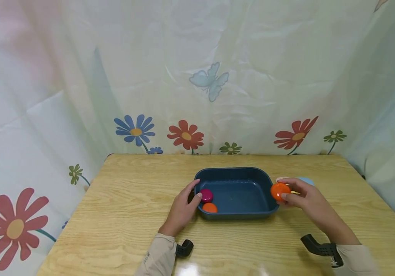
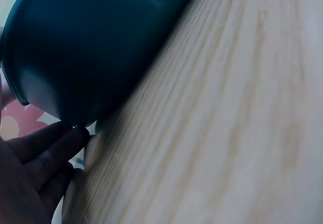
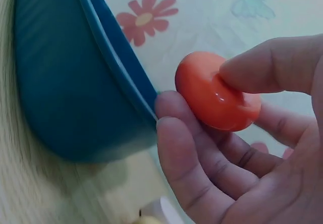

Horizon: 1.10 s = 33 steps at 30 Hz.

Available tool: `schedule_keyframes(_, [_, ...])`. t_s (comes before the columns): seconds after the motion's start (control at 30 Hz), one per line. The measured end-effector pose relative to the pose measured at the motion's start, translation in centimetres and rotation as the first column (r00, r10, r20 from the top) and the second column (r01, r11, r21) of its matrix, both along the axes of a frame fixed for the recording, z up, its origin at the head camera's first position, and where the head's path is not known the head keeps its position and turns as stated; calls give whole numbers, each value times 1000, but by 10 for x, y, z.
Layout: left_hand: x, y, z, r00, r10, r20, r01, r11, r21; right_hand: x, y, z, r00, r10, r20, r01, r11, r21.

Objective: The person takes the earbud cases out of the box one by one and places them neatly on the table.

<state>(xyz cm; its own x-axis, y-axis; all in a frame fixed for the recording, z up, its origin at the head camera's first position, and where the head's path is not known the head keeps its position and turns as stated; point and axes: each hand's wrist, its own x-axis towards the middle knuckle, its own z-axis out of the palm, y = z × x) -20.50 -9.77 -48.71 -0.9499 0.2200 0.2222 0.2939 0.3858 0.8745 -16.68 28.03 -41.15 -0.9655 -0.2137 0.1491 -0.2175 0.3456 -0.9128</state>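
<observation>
Pinching shiny orange disc [image 1: 278, 191] w/ R fingers [image 3: 174, 148], just beside tray's [image 1: 242, 197] R end; holding L rim w/ L fingers [image 1: 187, 191]; could slip & roll over desk [image 1: 132, 191] if pinched too lightly, being smooth & rounded

Your head view is evenly bright and mostly sharp, with soft sheen on the curtain [image 1: 170, 46] and white glare on the tabletop [image 1: 132, 184] at the bottom edge. Your left-wrist view is dim and soft: the bin [image 2: 75, 47] and your left hand [image 2: 38, 173] look dark, the tabletop washed out. Your right-wrist view looks bluish, with small highlights on the orange disc [image 3: 214, 93].
</observation>
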Motion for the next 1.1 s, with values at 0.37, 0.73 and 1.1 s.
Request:
schedule_keyframes(0.37, [0, 1, -1, 1000, -8, 5, 8, 1000, -9, -2, 30, -13, 990, -129, 58, 124, 988, 92])
schedule_keyframes(0.73, [0, 0, 1, 1000, -5, 16, 5, 1000, -15, -6, 48, -25, 955, -217, 202, 168, 958, 232])
schedule_keyframes(1.1, [-1, -1, 1, 1000, 2, 15, -2, 1000, -17, -9, 56, -31, 950, -183, 255, 87, 935, 345])
